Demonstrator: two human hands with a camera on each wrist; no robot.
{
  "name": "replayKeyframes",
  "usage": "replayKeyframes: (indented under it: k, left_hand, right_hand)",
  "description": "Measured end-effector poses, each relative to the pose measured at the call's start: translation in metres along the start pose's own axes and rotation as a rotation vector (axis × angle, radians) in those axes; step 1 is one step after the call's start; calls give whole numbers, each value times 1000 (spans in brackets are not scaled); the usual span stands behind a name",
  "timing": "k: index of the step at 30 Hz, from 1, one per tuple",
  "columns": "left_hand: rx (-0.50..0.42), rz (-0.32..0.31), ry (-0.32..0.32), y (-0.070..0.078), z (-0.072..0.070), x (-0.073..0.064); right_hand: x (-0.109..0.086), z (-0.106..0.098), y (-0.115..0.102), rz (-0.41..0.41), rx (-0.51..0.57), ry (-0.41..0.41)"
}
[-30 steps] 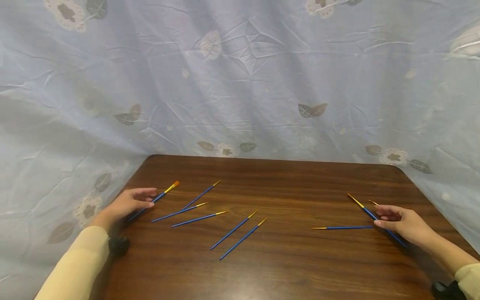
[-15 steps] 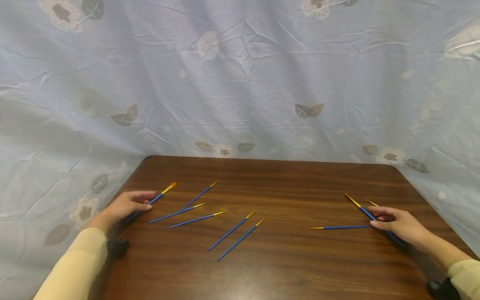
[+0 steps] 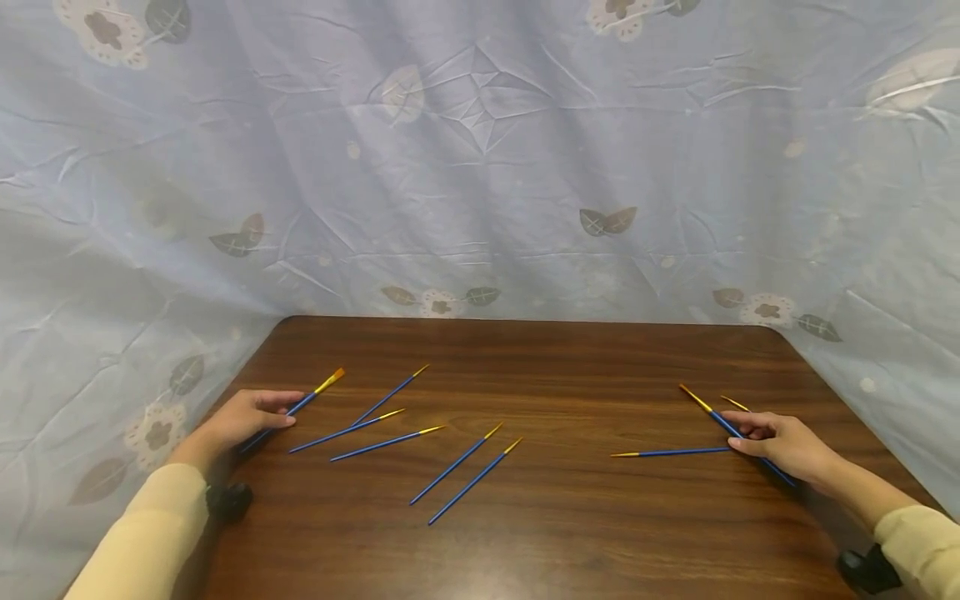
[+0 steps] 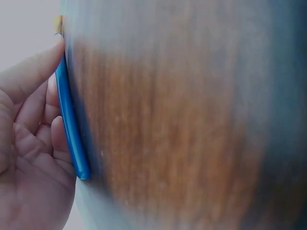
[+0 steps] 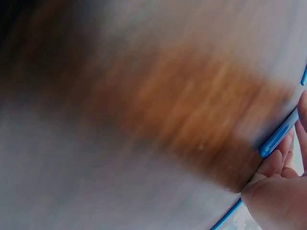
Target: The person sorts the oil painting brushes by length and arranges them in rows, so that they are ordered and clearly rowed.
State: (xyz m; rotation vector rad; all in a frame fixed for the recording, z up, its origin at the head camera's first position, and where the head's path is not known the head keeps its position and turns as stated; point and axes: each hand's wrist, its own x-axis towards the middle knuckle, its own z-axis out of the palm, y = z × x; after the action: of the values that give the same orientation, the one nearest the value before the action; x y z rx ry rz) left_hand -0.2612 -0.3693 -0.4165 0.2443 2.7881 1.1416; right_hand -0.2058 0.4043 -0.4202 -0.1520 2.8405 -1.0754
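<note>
At the table's left side, my left hand point(image 3: 247, 419) pinches a flat-tipped paintbrush point(image 3: 302, 403) with a blue handle and yellow ferrule. The left wrist view shows the thumb across that brush's handle point(image 4: 72, 120), which lies along the tabletop. On the right, my right hand point(image 3: 783, 443) pinches another blue paintbrush point(image 3: 726, 426), its dark tip pointing away to the left. A thin paintbrush point(image 3: 678, 452) lies with its handle end by the right thumb. Behind the right fingers shows the yellow end of one more paintbrush point(image 3: 735, 403), mostly hidden by the hand.
Several thin blue paintbrushes lie between the hands, among them a crossing pair with an upper brush point(image 3: 390, 396) and a lower brush point(image 3: 345, 431), and a near-parallel pair with a front brush point(image 3: 474, 483). Floral cloth point(image 3: 480, 167) hangs around the brown wooden table point(image 3: 570, 533).
The head view has shifted slightly, so the scene slides a little to the left. Both hands stay at their brushes, and the loose brushes keep their places on the table.
</note>
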Motion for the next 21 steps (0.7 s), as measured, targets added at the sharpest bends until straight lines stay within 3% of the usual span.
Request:
replayKeyframes:
  k: [14,21]
  left_hand:
    - [72,46,18,-5,3,3]
    - [75,51,13,1,1,2]
  right_hand:
    - [-1,2,2,3,-18,8]
    - [0,-1,1,22,-15,25]
